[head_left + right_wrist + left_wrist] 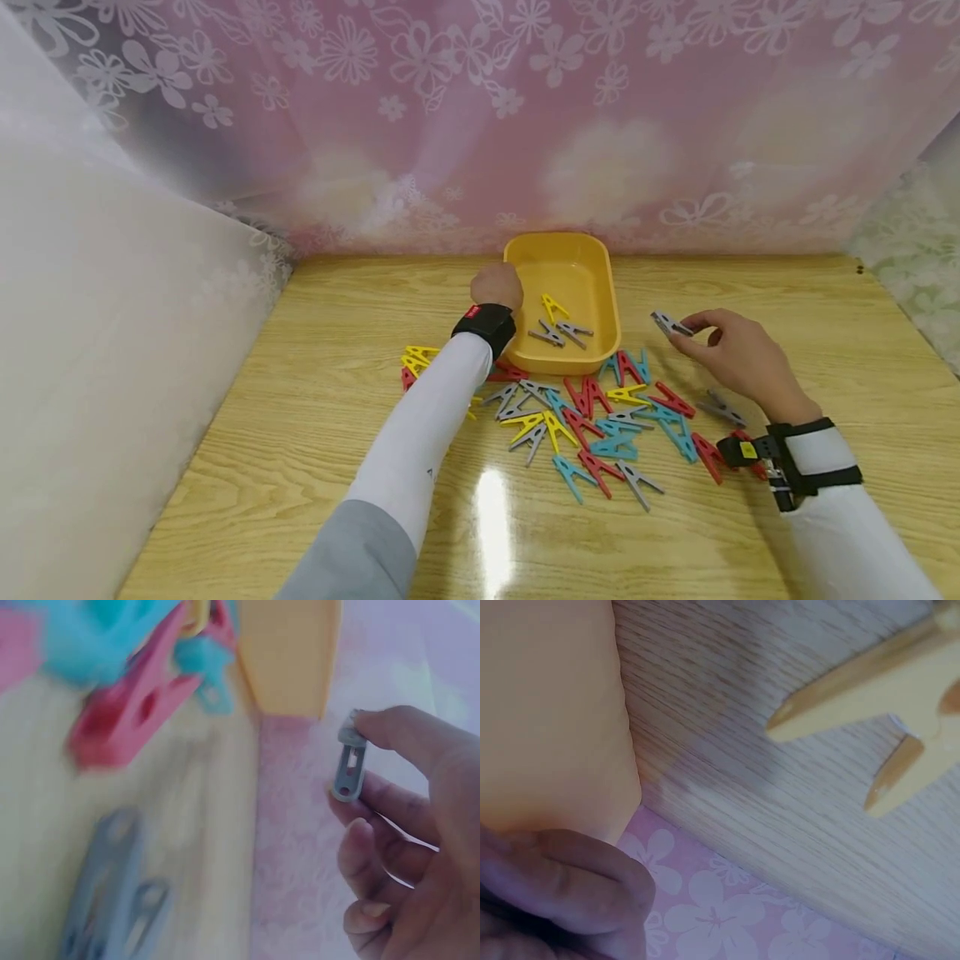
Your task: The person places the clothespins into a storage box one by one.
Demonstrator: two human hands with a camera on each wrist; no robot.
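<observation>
At the left rim of a yellow plastic basin [617, 312], my left hand [497, 285] grips the edge with curled fingers. The left wrist view shows those fingers [585, 885] against the basin's outer wall [547, 712]. To the right of the basin, my right hand [738, 354] pinches a grey clothespin [667, 323] between thumb and fingertips, raised over the table. Inside the basin lie a yellow clothespin [553, 307] and two grey clothespins [573, 332]. Many loose red, blue, yellow and grey clothespins [615, 447] are spread in front of it.
The wooden table [285, 433] ends at a pink flowered curtain [465, 150] behind the basin. Another grey clothespin [720, 408] lies beneath my right hand. Yellow clothespins [416, 358] lie left of my left forearm, and a white sheet [112, 292] hangs on the left.
</observation>
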